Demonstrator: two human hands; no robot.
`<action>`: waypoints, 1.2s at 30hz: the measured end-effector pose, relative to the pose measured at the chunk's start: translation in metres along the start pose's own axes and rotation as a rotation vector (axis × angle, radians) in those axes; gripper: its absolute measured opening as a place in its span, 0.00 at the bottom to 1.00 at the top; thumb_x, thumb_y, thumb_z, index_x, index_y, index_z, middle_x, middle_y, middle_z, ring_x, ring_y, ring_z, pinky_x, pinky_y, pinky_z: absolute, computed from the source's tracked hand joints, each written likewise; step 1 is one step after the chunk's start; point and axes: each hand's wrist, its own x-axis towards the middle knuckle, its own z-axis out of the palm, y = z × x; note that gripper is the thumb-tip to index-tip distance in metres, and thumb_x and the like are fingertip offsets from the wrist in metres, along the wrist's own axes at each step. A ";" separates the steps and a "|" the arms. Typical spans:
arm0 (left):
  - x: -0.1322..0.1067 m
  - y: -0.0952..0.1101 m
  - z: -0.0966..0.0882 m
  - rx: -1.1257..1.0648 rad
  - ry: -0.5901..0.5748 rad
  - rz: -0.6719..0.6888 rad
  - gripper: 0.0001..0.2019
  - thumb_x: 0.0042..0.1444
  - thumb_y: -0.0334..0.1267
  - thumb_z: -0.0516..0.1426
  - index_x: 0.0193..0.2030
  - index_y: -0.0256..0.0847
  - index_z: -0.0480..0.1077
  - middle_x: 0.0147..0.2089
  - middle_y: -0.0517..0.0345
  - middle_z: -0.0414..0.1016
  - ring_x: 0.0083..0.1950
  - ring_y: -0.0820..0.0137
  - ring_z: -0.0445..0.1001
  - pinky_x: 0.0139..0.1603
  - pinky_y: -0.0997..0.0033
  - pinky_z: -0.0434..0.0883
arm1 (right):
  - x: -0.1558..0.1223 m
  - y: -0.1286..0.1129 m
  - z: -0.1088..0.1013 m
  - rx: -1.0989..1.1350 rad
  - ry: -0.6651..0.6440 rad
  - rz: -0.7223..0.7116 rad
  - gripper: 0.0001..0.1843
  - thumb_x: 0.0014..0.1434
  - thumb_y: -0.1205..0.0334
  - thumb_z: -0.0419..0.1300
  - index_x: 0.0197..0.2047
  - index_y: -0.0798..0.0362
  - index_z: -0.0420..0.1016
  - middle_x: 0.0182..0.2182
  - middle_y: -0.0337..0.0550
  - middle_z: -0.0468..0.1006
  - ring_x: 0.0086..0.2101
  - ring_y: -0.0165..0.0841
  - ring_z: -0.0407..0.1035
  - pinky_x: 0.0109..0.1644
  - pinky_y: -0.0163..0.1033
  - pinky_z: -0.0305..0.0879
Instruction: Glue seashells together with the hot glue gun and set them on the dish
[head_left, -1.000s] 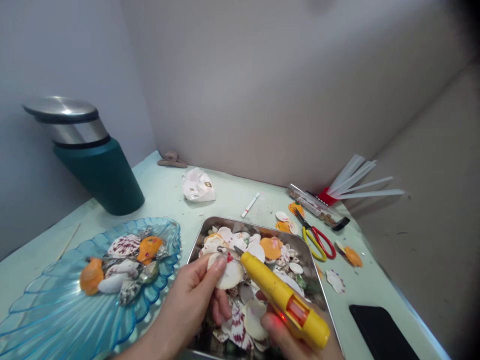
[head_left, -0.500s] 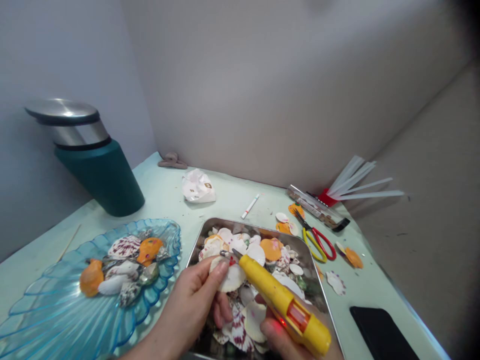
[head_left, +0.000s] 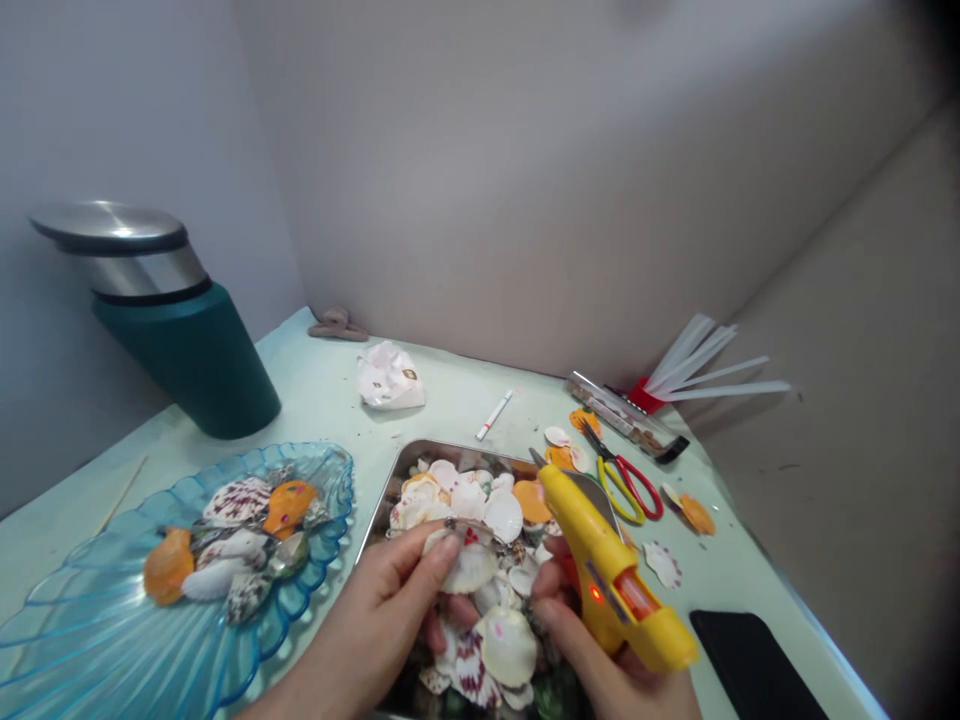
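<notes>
My left hand (head_left: 379,610) pinches a pale scallop shell (head_left: 469,565) over the metal tray (head_left: 390,482), thumb on its top edge where a small red spot and a metal bit sit. My right hand (head_left: 592,660) grips a yellow hot glue gun (head_left: 607,575) with a lit red light. Its nozzle points up and away, to the right of the shell and apart from it. The tray is heaped with white, orange and purple-striped shells (head_left: 487,500).
A blue glass shell-shaped dish (head_left: 90,620) with several shells lies at left. Behind it stands a teal bin (head_left: 187,350). Yellow-and-red scissors (head_left: 626,480), glue sticks (head_left: 705,365), loose shells, a crumpled paper (head_left: 386,378) and a black phone (head_left: 750,665) lie around.
The glue gun's nozzle has lifted off the held shell and swung right and up. My left hand still holds the shell in about the same place.
</notes>
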 end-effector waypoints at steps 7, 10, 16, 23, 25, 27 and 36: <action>-0.007 -0.001 0.010 -0.010 -0.123 -0.067 0.22 0.51 0.59 0.55 0.27 0.38 0.71 0.22 0.59 0.72 0.20 0.74 0.67 0.23 0.76 0.64 | 0.002 0.000 0.001 0.018 -0.003 -0.005 0.19 0.46 0.47 0.67 0.33 0.55 0.76 0.27 0.43 0.78 0.27 0.33 0.73 0.32 0.34 0.72; -0.008 -0.002 0.012 -0.023 -0.142 -0.118 0.22 0.51 0.58 0.55 0.31 0.38 0.73 0.19 0.60 0.71 0.21 0.72 0.68 0.23 0.76 0.64 | 0.002 0.003 -0.001 -0.012 -0.042 0.003 0.18 0.48 0.47 0.66 0.33 0.54 0.75 0.28 0.42 0.79 0.28 0.33 0.74 0.33 0.34 0.73; -0.008 -0.005 0.012 -0.155 -0.139 -0.207 0.23 0.49 0.54 0.59 0.45 0.39 0.73 0.22 0.60 0.73 0.22 0.73 0.72 0.25 0.78 0.64 | 0.001 0.004 -0.001 0.007 -0.075 -0.004 0.16 0.49 0.50 0.65 0.33 0.54 0.75 0.26 0.41 0.77 0.25 0.31 0.72 0.29 0.31 0.70; -0.011 -0.002 0.011 -0.352 -0.143 -0.294 0.28 0.53 0.51 0.58 0.58 0.42 0.63 0.29 0.57 0.77 0.24 0.71 0.76 0.28 0.77 0.65 | 0.001 0.005 -0.001 -0.035 -0.118 0.022 0.15 0.50 0.50 0.64 0.34 0.54 0.75 0.25 0.40 0.77 0.26 0.31 0.72 0.29 0.32 0.70; -0.011 -0.002 0.011 -0.377 -0.120 -0.300 0.27 0.53 0.51 0.58 0.57 0.41 0.64 0.33 0.55 0.78 0.26 0.69 0.77 0.32 0.74 0.67 | 0.000 0.005 -0.001 -0.022 -0.118 -0.001 0.15 0.50 0.51 0.65 0.34 0.53 0.75 0.26 0.40 0.77 0.26 0.31 0.72 0.29 0.32 0.70; -0.010 -0.002 0.011 -0.382 -0.100 -0.301 0.27 0.52 0.51 0.59 0.55 0.40 0.66 0.34 0.54 0.79 0.26 0.68 0.78 0.33 0.73 0.69 | 0.000 0.005 -0.001 -0.005 -0.122 -0.007 0.13 0.50 0.52 0.65 0.33 0.53 0.75 0.26 0.40 0.77 0.25 0.31 0.72 0.29 0.31 0.70; -0.008 -0.006 0.011 -0.349 -0.098 -0.293 0.24 0.53 0.50 0.58 0.53 0.37 0.69 0.31 0.54 0.79 0.26 0.72 0.76 0.30 0.77 0.68 | 0.000 0.005 -0.001 -0.008 -0.143 -0.026 0.11 0.51 0.53 0.64 0.34 0.52 0.74 0.27 0.39 0.77 0.25 0.31 0.72 0.29 0.31 0.71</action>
